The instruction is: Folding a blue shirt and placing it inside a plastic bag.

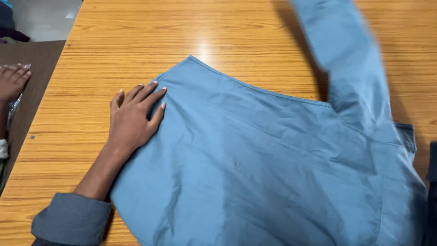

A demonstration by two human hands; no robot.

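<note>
In the head view, we see our left hand (132,119) lying flat, palm down, on the left edge of a blue-grey cotton shirt (255,168) spread over the glossy orange-brown wooden surface (136,36). Its fingers (146,93) are stretched out straight and only slightly fanned, gripping nothing; the fingertips and thumb press on the cloth while the heel of the hand sits on bare wood. A grey-blue cuff (73,219) covers our forearm near the lower left corner.

The shirt's body fills the lower middle and right of the view. One long sleeve (350,59) rises blurred toward the upper right, lifted off the surface. We cannot see our right hand, so we cannot tell how its fingers stand.

At the far left edge, beyond the surface, another person's hand (12,81) rests with its fingers loosely together.
</note>
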